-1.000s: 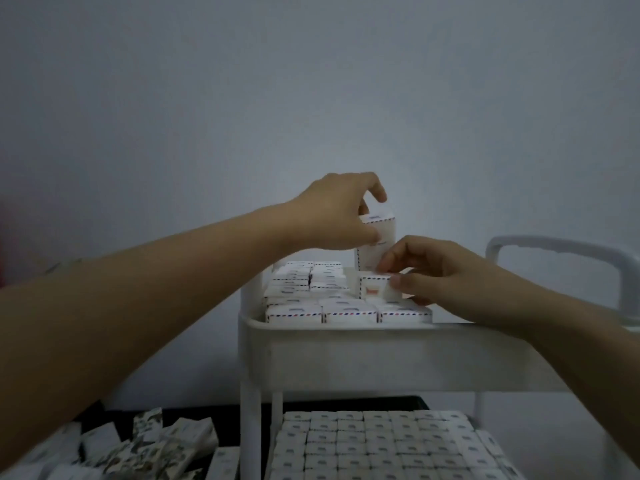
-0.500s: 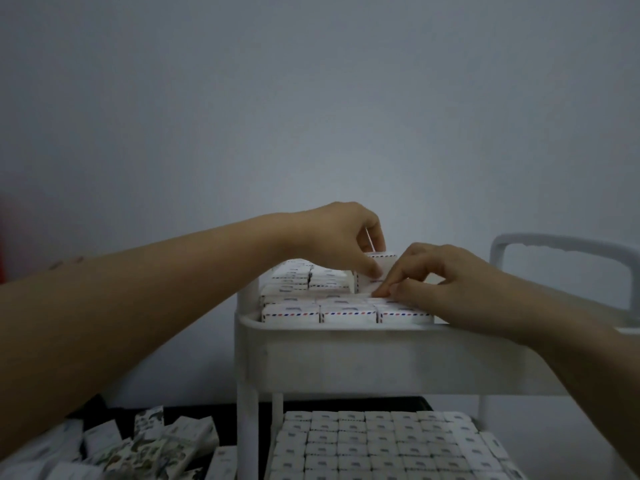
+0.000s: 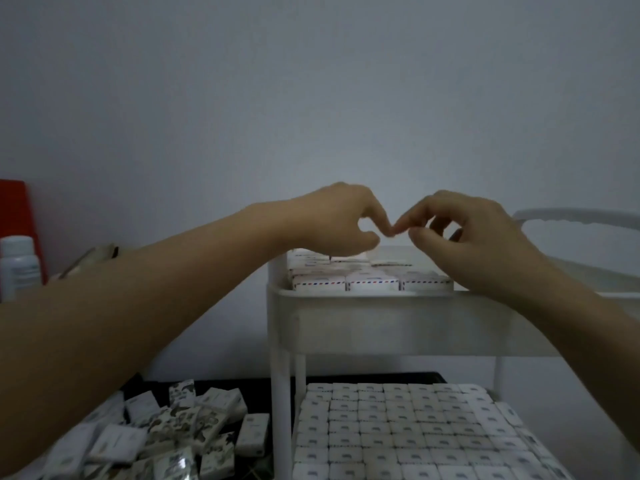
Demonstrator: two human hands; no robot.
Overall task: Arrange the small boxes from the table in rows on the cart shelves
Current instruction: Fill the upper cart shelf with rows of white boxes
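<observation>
The white cart's top shelf [image 3: 381, 301] carries rows of small white boxes with red and blue striped edges [image 3: 370, 284]. Behind the front row one box [image 3: 391, 262] lies flat. My left hand [image 3: 339, 220] and my right hand [image 3: 474, 233] hover just above these boxes. Their fingers are loosely curled and the fingertips almost meet; neither hand holds anything. The lower shelf is filled with tight rows of boxes [image 3: 398, 427]. A loose pile of boxes [image 3: 166, 434] lies on the table at the lower left.
The cart's handle [image 3: 581, 216] rises at the right. A white bottle [image 3: 19, 265] and a red object [image 3: 14, 216] stand at the far left. The dark tabletop [image 3: 346, 379] runs behind the cart's post. A plain wall is behind.
My left hand brought a box down onto the top shelf with my right hand steadying it. Both hands have since let go and lifted slightly above the rows.
</observation>
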